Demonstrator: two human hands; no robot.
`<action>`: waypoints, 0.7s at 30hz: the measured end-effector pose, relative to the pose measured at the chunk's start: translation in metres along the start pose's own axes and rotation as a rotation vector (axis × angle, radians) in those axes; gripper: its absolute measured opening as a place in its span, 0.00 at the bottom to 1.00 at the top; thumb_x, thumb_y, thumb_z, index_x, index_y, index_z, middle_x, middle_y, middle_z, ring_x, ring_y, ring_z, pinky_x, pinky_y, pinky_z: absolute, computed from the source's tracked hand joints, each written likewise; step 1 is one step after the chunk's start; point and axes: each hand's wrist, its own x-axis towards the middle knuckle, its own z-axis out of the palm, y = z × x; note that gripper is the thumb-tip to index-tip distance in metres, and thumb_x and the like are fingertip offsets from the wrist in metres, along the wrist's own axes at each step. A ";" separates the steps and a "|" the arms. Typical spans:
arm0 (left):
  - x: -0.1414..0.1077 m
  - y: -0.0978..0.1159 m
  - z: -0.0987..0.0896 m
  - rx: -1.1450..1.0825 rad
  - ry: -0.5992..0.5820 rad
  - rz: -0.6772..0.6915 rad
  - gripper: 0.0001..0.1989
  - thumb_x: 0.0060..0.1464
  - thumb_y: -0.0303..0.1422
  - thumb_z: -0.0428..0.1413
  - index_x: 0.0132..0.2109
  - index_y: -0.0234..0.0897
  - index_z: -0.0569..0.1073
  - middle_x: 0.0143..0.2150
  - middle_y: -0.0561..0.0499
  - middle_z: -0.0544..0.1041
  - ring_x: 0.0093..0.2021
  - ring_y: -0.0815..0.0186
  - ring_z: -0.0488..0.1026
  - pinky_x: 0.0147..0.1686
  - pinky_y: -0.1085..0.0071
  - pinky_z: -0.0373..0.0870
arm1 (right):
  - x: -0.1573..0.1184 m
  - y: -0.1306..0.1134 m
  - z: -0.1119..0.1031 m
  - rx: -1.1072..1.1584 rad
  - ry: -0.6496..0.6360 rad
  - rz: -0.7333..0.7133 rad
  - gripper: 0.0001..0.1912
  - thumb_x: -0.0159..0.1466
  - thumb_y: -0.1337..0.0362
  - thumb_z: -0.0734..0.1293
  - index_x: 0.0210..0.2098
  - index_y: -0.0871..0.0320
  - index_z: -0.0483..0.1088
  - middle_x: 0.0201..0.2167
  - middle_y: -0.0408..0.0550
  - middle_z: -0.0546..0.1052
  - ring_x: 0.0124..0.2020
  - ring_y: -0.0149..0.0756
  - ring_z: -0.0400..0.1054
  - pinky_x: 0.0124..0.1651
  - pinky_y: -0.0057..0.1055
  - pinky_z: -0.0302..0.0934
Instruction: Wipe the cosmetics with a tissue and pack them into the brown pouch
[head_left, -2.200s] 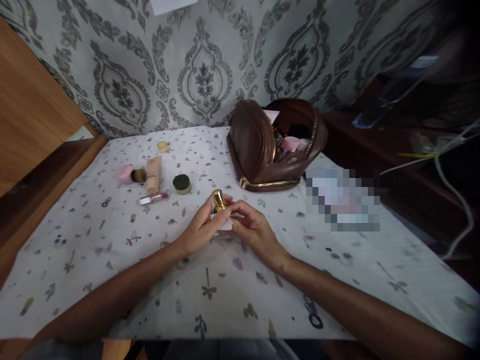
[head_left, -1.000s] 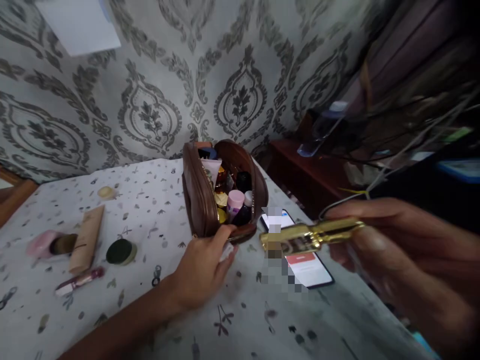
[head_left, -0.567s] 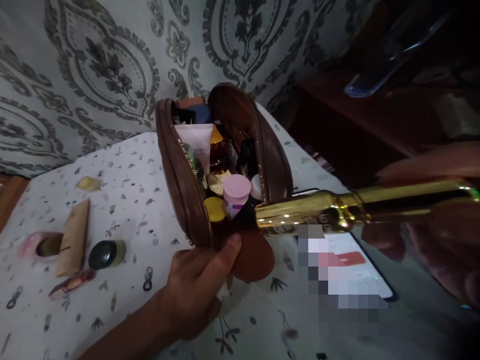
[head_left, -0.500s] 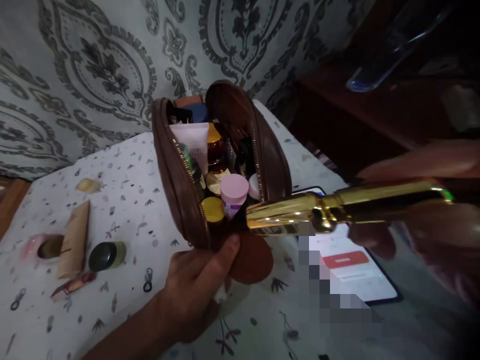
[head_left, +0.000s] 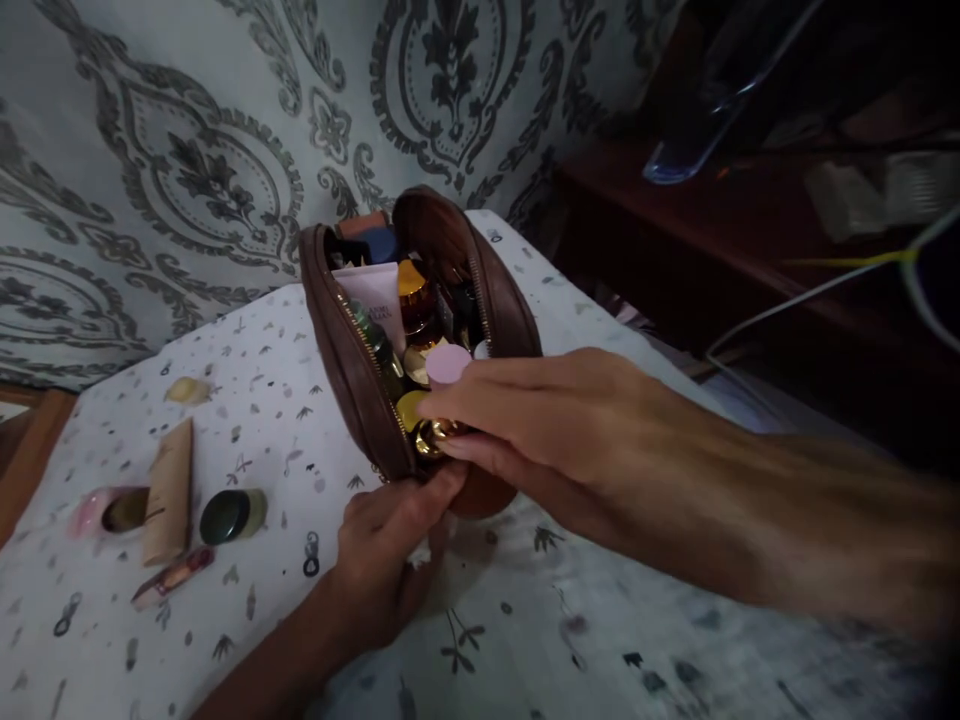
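Note:
A brown zip-up cosmetics bag [head_left: 337, 370] stands unzipped on the patterned cloth, packed with several items. Inside it are a pale pink squeeze tube [head_left: 375, 300], an amber jar with a gold cap [head_left: 414, 295], a pink lid [head_left: 448, 363] and a yellow lid [head_left: 411, 410]. My left hand [head_left: 390, 560] is closed on the near end of the bag, by its round brown end flap [head_left: 487, 495]. Over the bag's near opening, my right hand [head_left: 555, 430] pinches a shiny gold tube [head_left: 429, 438], largely hidden by the fingers and lowered among the contents.
To the left lie a beige tube [head_left: 169, 490], a dark-lidded jar [head_left: 225, 515], a pink container [head_left: 97, 510], a small slim packet [head_left: 174, 577] and a yellowish item [head_left: 187, 390]. A patterned curtain [head_left: 225, 180] hangs behind. Cables [head_left: 810, 295] cross dark furniture at right.
My right hand has moved left and down, bringing the gold tube from the right into the bag's near end. My left hand keeps its hold. The lit phone is now out of sight.

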 end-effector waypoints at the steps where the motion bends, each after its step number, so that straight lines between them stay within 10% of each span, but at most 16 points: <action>1: 0.001 0.000 0.000 0.009 0.004 -0.002 0.25 0.63 0.24 0.49 0.66 0.37 0.64 0.30 0.52 0.79 0.29 0.69 0.76 0.27 0.75 0.73 | 0.008 -0.004 -0.003 -0.008 -0.049 -0.022 0.12 0.69 0.63 0.61 0.33 0.57 0.72 0.24 0.44 0.71 0.25 0.30 0.63 0.27 0.26 0.55; 21: 0.004 0.001 0.005 0.042 0.120 0.017 0.20 0.63 0.23 0.52 0.60 0.38 0.70 0.44 0.47 0.83 0.39 0.67 0.82 0.40 0.75 0.80 | 0.063 -0.017 0.004 0.001 -0.239 0.048 0.14 0.53 0.82 0.64 0.18 0.61 0.61 0.15 0.34 0.58 0.21 0.23 0.51 0.25 0.27 0.43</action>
